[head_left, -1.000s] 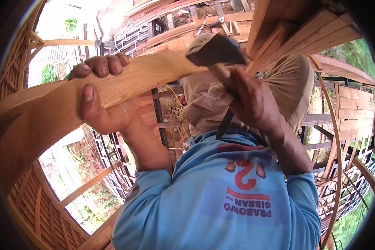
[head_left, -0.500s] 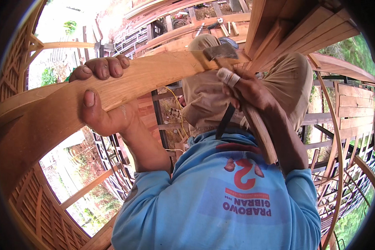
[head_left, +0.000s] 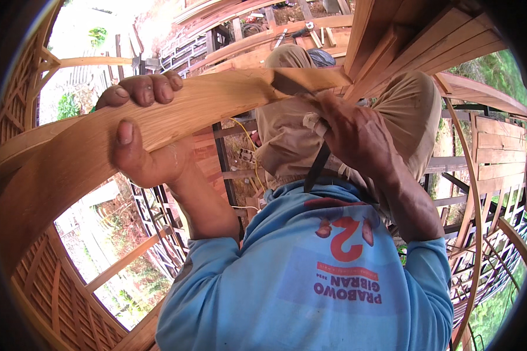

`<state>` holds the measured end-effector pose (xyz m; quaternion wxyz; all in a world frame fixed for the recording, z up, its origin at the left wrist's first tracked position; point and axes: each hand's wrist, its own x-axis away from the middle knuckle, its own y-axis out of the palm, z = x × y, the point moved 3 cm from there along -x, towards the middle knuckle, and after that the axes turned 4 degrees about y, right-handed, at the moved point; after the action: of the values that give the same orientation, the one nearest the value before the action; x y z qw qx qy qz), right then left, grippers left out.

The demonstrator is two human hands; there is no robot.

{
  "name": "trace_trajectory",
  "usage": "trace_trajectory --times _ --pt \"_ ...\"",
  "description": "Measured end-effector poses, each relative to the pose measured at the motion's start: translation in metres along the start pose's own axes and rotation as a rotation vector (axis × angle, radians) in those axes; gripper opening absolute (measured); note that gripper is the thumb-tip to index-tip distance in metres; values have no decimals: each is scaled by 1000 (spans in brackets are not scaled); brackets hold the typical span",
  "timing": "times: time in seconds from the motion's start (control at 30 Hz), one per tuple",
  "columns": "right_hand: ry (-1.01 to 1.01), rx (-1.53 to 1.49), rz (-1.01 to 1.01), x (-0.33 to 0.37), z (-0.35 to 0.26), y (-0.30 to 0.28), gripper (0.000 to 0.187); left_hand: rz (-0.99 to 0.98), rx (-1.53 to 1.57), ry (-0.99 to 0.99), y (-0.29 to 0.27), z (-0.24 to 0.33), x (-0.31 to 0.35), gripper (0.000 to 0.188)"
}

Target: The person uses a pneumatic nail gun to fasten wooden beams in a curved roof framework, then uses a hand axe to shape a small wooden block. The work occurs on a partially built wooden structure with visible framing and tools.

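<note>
A long, curved timber plank (head_left: 211, 99) runs from the lower left up to the right, above my knees. My left hand (head_left: 149, 164) grips it, fingers over the far edge and thumb against the near side. In my right hand (head_left: 357, 128) is a hatchet (head_left: 288, 85), its dark metal head against the upper face of the plank near the far right end. The hatchet's wooden handle is hidden by my hand and forearm. A white wrapping (head_left: 312, 121) covers one finger of that hand.
Several upright boards (head_left: 416, 52) stand at the far right, close to the plank's end. Below lie more timbers (head_left: 246, 55) and a yellow cord (head_left: 255, 158). A thin curved strip (head_left: 474, 193) bends along the right side; slatted wood (head_left: 58, 292) lies lower left.
My right hand has turned over, swinging the hatchet's handle out of sight and bringing its head down and left onto the plank. My left hand keeps its grip, almost unmoved.
</note>
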<state>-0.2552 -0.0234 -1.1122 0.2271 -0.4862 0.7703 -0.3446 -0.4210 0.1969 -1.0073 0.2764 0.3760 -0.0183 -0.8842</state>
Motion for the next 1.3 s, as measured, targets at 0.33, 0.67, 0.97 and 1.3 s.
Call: trace_trajectory --times 0.33,0.67,0.97,1.3 --pt "-69 -119 122 0 -7 -6 35 10 10 11 2 1 0 38" --pt "475 -909 -216 -8 36 20 41 -83 24 10 -1 1 3 40" --pt "409 -1463 -449 -1 25 29 48 -66 23 0 -3 5 1 40" --pt "164 -970 -244 4 -3 7 38 -73 30 1 -2 0 0 40"
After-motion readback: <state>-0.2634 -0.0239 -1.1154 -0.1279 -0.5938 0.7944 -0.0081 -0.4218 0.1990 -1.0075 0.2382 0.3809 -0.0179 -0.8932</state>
